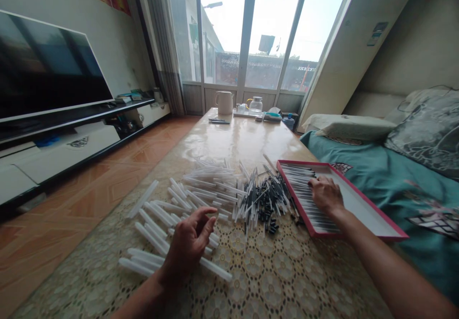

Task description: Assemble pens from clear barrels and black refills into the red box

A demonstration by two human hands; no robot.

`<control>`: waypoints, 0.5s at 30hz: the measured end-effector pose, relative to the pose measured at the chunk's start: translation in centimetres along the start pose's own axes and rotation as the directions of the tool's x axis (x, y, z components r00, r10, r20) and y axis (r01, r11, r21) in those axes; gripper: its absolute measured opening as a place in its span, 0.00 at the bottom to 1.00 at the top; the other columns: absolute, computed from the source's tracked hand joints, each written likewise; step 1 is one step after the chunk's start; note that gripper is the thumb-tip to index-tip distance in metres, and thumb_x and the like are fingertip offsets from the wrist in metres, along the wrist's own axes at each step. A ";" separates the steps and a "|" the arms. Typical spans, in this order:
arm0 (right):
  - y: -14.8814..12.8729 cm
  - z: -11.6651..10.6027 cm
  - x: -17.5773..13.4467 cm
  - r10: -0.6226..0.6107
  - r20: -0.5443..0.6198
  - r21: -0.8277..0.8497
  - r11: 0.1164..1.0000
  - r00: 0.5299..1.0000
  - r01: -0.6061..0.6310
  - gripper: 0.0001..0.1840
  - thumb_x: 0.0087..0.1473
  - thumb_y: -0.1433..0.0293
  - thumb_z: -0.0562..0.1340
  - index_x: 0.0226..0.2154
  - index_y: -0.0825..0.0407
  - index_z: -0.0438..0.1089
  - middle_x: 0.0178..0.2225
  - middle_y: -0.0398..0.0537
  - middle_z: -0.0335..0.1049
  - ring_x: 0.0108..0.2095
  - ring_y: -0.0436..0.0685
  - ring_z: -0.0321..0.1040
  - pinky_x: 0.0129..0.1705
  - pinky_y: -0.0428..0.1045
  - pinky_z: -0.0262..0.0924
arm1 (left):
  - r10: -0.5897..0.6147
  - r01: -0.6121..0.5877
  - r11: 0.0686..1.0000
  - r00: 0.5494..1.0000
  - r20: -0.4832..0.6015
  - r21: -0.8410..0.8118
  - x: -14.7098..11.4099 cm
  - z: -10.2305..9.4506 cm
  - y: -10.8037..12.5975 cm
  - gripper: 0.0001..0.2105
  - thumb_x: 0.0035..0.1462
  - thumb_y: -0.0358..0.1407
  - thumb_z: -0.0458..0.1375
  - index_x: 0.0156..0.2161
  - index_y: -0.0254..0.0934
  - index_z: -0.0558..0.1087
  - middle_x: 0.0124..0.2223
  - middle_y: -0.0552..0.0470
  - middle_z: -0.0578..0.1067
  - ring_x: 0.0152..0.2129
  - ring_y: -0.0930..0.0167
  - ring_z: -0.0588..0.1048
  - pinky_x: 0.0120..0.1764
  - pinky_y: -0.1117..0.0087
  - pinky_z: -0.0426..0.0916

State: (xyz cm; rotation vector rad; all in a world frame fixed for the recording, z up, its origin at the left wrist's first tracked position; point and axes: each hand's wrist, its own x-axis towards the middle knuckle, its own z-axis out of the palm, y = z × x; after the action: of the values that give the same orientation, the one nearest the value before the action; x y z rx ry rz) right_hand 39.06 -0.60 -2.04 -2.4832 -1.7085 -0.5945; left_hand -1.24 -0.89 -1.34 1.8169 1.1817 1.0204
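My left hand [190,240] hovers over a heap of translucent white plastic tubes [154,230], its fingers curled, with a gap between thumb and forefinger and nothing visible between them. Inside a shallow red-rimmed box [369,211], my right hand [327,195] pinches the end of a slim pen [310,181] at the edge of a row of similar clear pens [299,192]. Its fingertips are partly hidden. Between the hands lies a pile of dark-and-clear pen refills [254,199], with small black caps [270,225] in front.
A patterned cover lies over the long table [272,271]. At its far end stand a beige jug [224,103], a glass teapot [256,104] and a tissue pack [272,115]. A bed or sofa with green cloth [358,161] borders the right side; a TV cabinet [89,142] stands left.
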 end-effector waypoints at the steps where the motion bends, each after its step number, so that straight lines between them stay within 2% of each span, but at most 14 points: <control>1: 0.1 0.3 0.1 -0.005 -0.003 0.005 1.000 1.000 0.005 0.11 0.54 0.73 0.56 0.35 0.52 0.73 0.35 0.56 0.68 0.38 0.60 0.62 0.34 0.51 0.51 | 0.000 0.000 1.000 1.000 -0.002 0.007 0.0 0.0 0.0 0.12 0.54 0.40 0.55 0.41 0.37 0.73 0.22 0.55 0.72 0.16 0.73 0.68 0.21 0.74 0.62; 5: -0.2 0.5 0.3 0.022 -0.047 0.024 0.999 0.999 -0.021 0.12 0.54 0.71 0.56 0.40 0.57 0.71 0.38 0.59 0.68 0.41 0.64 0.61 0.37 0.53 0.53 | 0.022 -0.023 0.999 1.000 0.014 0.038 0.1 -0.5 0.4 0.10 0.55 0.39 0.55 0.39 0.37 0.73 0.22 0.55 0.71 0.17 0.74 0.68 0.22 0.74 0.62; 7: -1.1 -0.1 -0.2 0.023 -0.081 0.056 0.998 0.996 -0.018 0.13 0.56 0.70 0.55 0.41 0.58 0.69 0.38 0.60 0.68 0.41 0.64 0.61 0.39 0.53 0.54 | 0.062 -0.068 0.996 0.993 0.098 0.062 0.2 -1.2 0.9 0.08 0.54 0.38 0.55 0.34 0.36 0.73 0.23 0.54 0.71 0.18 0.74 0.68 0.23 0.74 0.61; 8: -1.8 -0.5 -0.6 0.006 -0.101 0.094 0.996 0.995 0.003 0.13 0.56 0.70 0.54 0.41 0.58 0.69 0.38 0.59 0.68 0.41 0.63 0.61 0.41 0.53 0.54 | 0.089 -0.103 0.992 0.980 0.177 0.075 0.1 -1.7 1.2 0.07 0.53 0.37 0.56 0.32 0.36 0.74 0.23 0.53 0.72 0.19 0.73 0.68 0.23 0.74 0.61; 9: -2.6 -1.0 -1.1 -0.021 -0.127 0.154 0.987 0.992 0.041 0.12 0.56 0.70 0.54 0.39 0.57 0.69 0.37 0.58 0.68 0.41 0.62 0.62 0.42 0.53 0.54 | 0.112 -0.143 0.986 0.949 0.294 0.085 0.1 -2.3 1.6 0.06 0.52 0.36 0.57 0.31 0.36 0.74 0.23 0.53 0.72 0.19 0.73 0.67 0.23 0.74 0.61; 11: -4.7 -2.1 -2.4 -0.085 -0.175 0.309 0.941 0.981 0.137 0.11 0.56 0.70 0.54 0.36 0.55 0.70 0.36 0.55 0.69 0.40 0.61 0.63 0.43 0.52 0.55 | 0.128 -0.222 0.968 0.838 0.530 0.116 -0.2 -3.4 2.1 0.04 0.50 0.32 0.58 0.29 0.38 0.75 0.23 0.54 0.72 0.20 0.74 0.68 0.25 0.74 0.61; 12: -5.8 -2.6 -3.1 -0.101 -0.186 0.380 0.910 0.977 0.166 0.10 0.56 0.70 0.54 0.35 0.55 0.70 0.35 0.54 0.69 0.40 0.61 0.63 0.43 0.52 0.56 | 0.124 -0.252 0.959 0.789 0.601 0.132 -0.4 -3.9 2.3 0.04 0.48 0.30 0.59 0.30 0.39 0.76 0.24 0.55 0.73 0.20 0.73 0.69 0.26 0.74 0.62; 13: -6.8 -3.1 -3.8 -0.131 -0.180 0.447 0.872 0.975 0.199 0.10 0.56 0.69 0.54 0.35 0.54 0.70 0.35 0.53 0.68 0.39 0.60 0.63 0.42 0.51 0.57 | 0.116 -0.275 0.948 0.767 0.631 0.160 -0.6 -4.2 2.4 0.07 0.46 0.28 0.59 0.31 0.40 0.76 0.25 0.55 0.74 0.22 0.73 0.70 0.28 0.73 0.62; 15: -8.7 -4.0 -5.1 -0.185 -0.151 0.562 0.792 0.971 0.239 0.10 0.57 0.69 0.54 0.34 0.53 0.70 0.34 0.51 0.68 0.36 0.57 0.65 0.40 0.50 0.58 | 0.093 -0.307 0.924 0.758 0.646 0.227 -0.9 -4.6 2.2 0.13 0.43 0.24 0.57 0.34 0.42 0.75 0.27 0.55 0.75 0.25 0.71 0.72 0.30 0.72 0.63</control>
State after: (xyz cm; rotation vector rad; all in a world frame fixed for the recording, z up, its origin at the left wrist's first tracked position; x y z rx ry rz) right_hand 28.43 -2.88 -1.53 -1.8298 -1.8043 -0.1453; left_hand -4.82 -1.72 2.38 2.3316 0.7615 0.2551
